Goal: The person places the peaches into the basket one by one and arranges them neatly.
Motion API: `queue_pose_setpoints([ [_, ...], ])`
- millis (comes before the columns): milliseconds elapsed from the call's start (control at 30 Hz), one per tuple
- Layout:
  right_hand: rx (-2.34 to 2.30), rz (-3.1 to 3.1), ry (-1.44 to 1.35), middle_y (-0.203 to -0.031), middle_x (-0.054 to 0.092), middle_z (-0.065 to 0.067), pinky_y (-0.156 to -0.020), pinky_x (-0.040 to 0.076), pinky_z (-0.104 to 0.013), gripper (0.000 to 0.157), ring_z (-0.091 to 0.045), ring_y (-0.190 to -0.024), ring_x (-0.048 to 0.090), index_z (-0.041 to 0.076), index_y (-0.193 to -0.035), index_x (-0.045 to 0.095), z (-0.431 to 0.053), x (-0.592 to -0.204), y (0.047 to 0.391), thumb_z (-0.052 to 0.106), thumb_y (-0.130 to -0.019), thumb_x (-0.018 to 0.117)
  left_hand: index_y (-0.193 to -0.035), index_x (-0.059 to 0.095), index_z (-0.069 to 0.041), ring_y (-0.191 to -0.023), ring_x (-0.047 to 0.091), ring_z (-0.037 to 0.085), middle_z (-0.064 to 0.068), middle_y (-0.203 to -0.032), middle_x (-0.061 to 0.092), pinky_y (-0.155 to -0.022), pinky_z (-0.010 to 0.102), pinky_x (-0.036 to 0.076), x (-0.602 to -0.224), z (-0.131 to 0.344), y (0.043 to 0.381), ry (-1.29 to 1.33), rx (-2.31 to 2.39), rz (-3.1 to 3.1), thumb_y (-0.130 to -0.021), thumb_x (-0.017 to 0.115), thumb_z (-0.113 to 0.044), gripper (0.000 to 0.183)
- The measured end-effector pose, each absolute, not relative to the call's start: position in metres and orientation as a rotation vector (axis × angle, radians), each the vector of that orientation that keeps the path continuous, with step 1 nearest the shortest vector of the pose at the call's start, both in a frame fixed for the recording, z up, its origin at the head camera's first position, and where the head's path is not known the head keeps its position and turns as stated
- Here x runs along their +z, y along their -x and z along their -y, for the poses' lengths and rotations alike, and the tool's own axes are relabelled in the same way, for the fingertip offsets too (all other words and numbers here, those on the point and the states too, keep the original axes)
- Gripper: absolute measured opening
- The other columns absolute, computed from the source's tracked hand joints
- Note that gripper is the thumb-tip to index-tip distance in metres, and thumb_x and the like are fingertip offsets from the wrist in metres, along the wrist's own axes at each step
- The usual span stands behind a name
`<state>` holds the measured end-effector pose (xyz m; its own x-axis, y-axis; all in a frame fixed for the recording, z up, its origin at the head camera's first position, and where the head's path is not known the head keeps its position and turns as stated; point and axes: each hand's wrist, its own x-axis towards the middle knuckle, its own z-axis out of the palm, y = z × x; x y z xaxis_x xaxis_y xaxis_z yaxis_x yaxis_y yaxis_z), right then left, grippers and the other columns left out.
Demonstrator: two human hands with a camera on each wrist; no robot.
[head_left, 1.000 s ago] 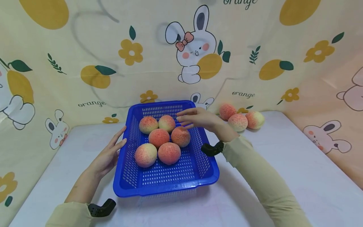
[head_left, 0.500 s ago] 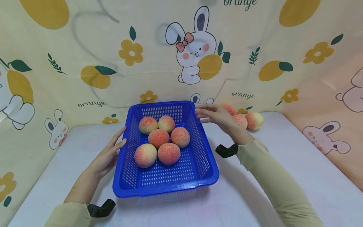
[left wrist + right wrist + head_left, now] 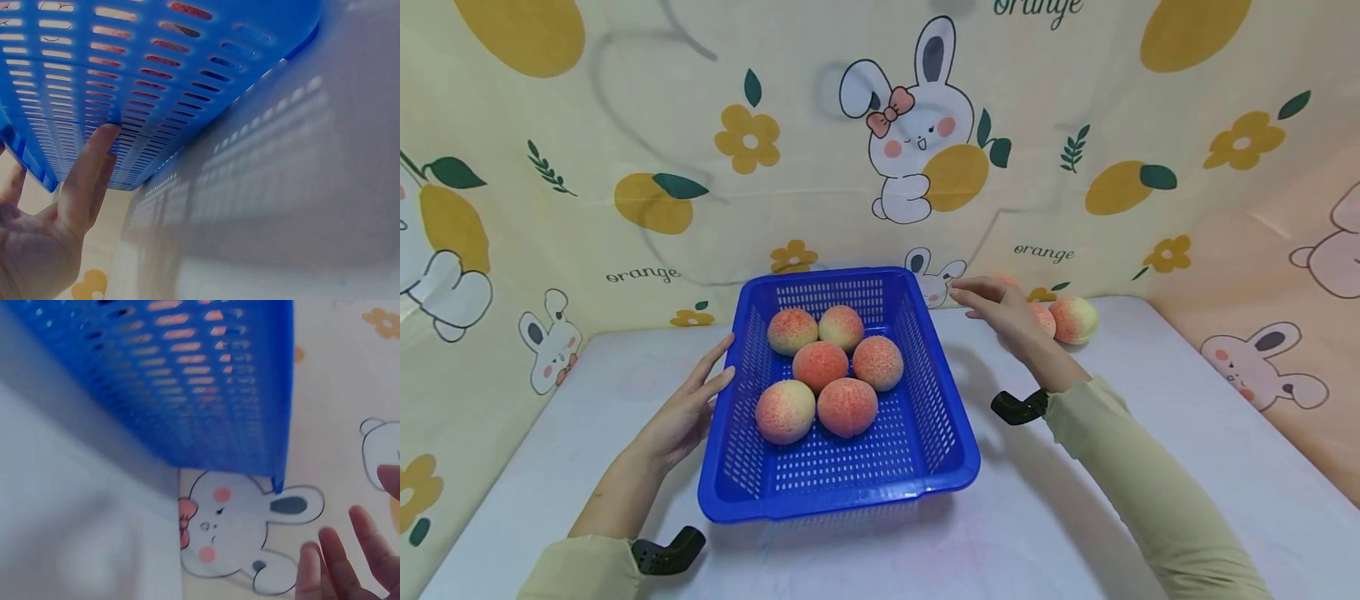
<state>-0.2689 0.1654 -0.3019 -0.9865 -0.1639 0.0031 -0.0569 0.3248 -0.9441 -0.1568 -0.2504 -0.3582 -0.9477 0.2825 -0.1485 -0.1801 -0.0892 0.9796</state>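
Observation:
A blue plastic basket (image 3: 842,500) with slotted walls holds several peaches (image 3: 820,367), red and yellow, grouped in its left and middle part. My left hand (image 3: 681,417) is at the basket's left side, fingertips against the rim. In the left wrist view, its straight fingers (image 3: 81,181) touch the slotted outer wall. To the right of the basket, my right hand (image 3: 1007,321) is in the air with nothing in it, fingers extended towards the basket. Behind that hand lie three more peaches (image 3: 1074,320) on the table; two are mostly hidden by it.
The table (image 3: 1150,467) has a white cover. A cream backdrop cloth (image 3: 820,208) with rabbits, oranges and flowers rises behind it and along both sides. The basket casts a shadow on the table beneath it.
My right hand has moved right, from over the basket past its rim to the outside, now overlapping the loose peaches. The left hand, basket and peaches have stayed put.

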Motion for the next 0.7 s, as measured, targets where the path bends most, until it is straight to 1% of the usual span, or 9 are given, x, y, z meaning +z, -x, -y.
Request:
queue_pose_setpoints([
  [100,-1.78,-2.532,0.123,-0.128,0.055,-0.008,-0.106,0.042,-0.043,0.052,-0.019,-0.114,0.051,0.004,-0.132,0.054,-0.172,-0.307,0.269,0.038,-0.093,0.061,-0.154,0.004,-0.037,-0.094,0.068,0.009,-0.004,-0.124,0.051,-0.073,0.026,0.057,-0.358,0.25,0.156,-0.113,2.108,-1.886,-0.103,0.04,-0.035,0.062],
  [167,-1.786,-2.571,0.056,-0.123,0.056,-0.004,-0.103,0.045,-0.037,0.053,-0.017,-0.11,0.054,0.006,-0.132,0.054,-0.176,-0.309,0.27,0.04,-0.093,0.061,-0.154,0.004,-0.037,-0.094,0.068,0.009,-0.004,-0.125,0.051,-0.073,0.026,0.057,-0.358,0.25,0.156,-0.11,2.108,-1.889,-0.103,0.04,-0.035,0.062],
  [267,-1.789,-2.637,-0.037,-0.12,0.056,-0.002,-0.091,0.049,-0.023,0.051,-0.013,-0.105,0.054,0.008,-0.131,0.055,-0.182,-0.312,0.27,0.04,-0.092,0.062,-0.154,0.004,-0.036,-0.095,0.067,0.009,-0.005,-0.124,0.051,-0.074,0.025,0.057,-0.357,0.25,0.156,-0.106,2.109,-1.892,-0.103,0.04,-0.035,0.063],
  [333,-1.79,-2.682,-0.084,-0.122,0.055,-0.003,-0.082,0.047,-0.016,0.051,-0.012,-0.104,0.051,0.007,-0.131,0.055,-0.185,-0.313,0.27,0.039,-0.091,0.062,-0.154,0.004,-0.036,-0.096,0.067,0.008,-0.005,-0.124,0.051,-0.074,0.024,0.056,-0.357,0.25,0.156,-0.106,2.108,-1.895,-0.103,0.04,-0.035,0.063],
  [367,-1.797,-2.699,-0.097,-0.123,0.055,-0.005,-0.08,0.045,-0.016,0.051,-0.013,-0.105,0.05,0.007,-0.13,0.056,-0.187,-0.314,0.27,0.039,-0.091,0.063,-0.154,0.004,-0.036,-0.096,0.067,0.008,-0.006,-0.124,0.051,-0.075,0.024,0.056,-0.357,0.25,0.157,-0.105,2.108,-1.897,-0.103,0.041,-0.035,0.063],
  [433,-1.795,-2.731,-0.114,-0.129,0.054,-0.008,-0.084,0.043,-0.019,0.052,-0.015,-0.112,0.048,0.007,-0.131,0.056,-0.19,-0.316,0.271,0.039,-0.091,0.063,-0.154,0.004,-0.036,-0.096,0.067,0.008,-0.006,-0.124,0.051,-0.075,0.024,0.056,-0.357,0.25,0.157,-0.106,2.106,-1.902,-0.103,0.04,-0.035,0.062],
  [500,-1.798,-2.746,-0.105,-0.137,0.051,-0.012,-0.094,0.042,-0.029,0.055,-0.021,-0.123,0.045,0.006,-0.133,0.055,-0.193,-0.318,0.272,0.038,-0.09,0.064,-0.154,0.005,-0.036,-0.095,0.067,0.008,-0.006,-0.124,0.051,-0.074,0.024,0.056,-0.358,0.25,0.157,-0.104,2.103,-1.907,-0.103,0.04,-0.035,0.062],
  [600,-1.755,-2.774,-0.078,-0.149,0.04,-0.014,-0.112,0.029,-0.046,0.059,-0.029,-0.139,0.031,0.006,-0.138,0.05,-0.199,-0.321,0.273,0.038,-0.09,0.065,-0.154,0.005,-0.036,-0.095,0.067,0.008,-0.005,-0.124,0.052,-0.074,0.024,0.056,-0.358,0.25,0.157,-0.1,2.105,-1.905,-0.103,0.04,-0.035,0.062],
  [700,-1.667,-2.815,-0.082,-0.154,0.03,-0.014,-0.116,0.015,-0.056,0.064,-0.033,-0.144,0.019,0.007,-0.143,0.044,-0.203,-0.324,0.274,0.038,-0.09,0.064,-0.154,0.005,-0.036,-0.094,0.067,0.008,-0.005,-0.122,0.053,-0.074,0.023,0.056,-0.358,0.25,0.157,-0.092,2.107,-1.904,-0.103,0.041,-0.035,0.062],
])
